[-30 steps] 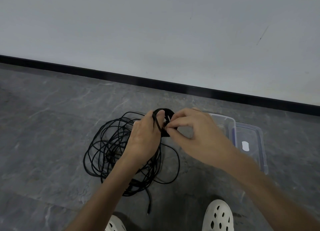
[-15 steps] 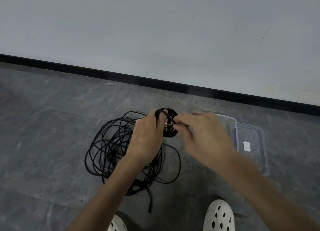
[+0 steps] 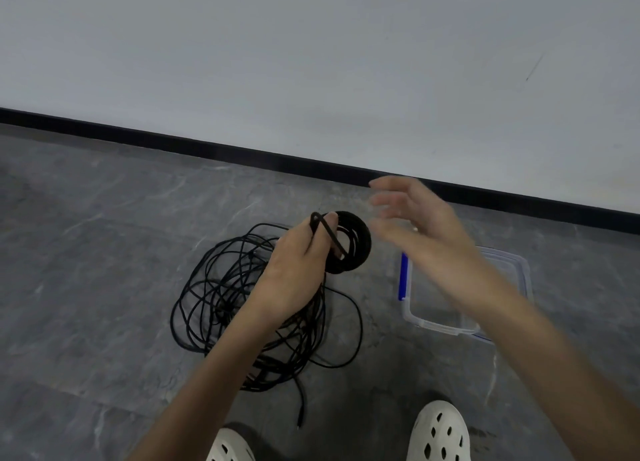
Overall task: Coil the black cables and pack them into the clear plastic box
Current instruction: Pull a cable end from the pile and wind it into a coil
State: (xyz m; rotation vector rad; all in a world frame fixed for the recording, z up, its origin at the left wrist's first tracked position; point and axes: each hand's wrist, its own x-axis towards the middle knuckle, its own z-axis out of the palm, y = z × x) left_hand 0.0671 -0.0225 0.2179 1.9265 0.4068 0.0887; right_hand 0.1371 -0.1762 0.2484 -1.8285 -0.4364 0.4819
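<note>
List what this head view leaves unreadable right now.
Head view only:
- Right hand: motion-blurred; finger pose unclear.
- Clear plastic box: mostly behind the right forearm; contents unknown.
- Coiled cable: left hand covers its near side and the grip.
- Loose cable plug: too small to identify.

Black throughout on the loose cables (image 3: 214,287) and the wound coil (image 3: 360,242). Clear on the plastic box (image 3: 436,325), blue strip (image 3: 403,277) along one edge. Grey with pale veining across the floor (image 3: 104,252). White, hole-dotted, on the shoes (image 3: 440,433).
</note>
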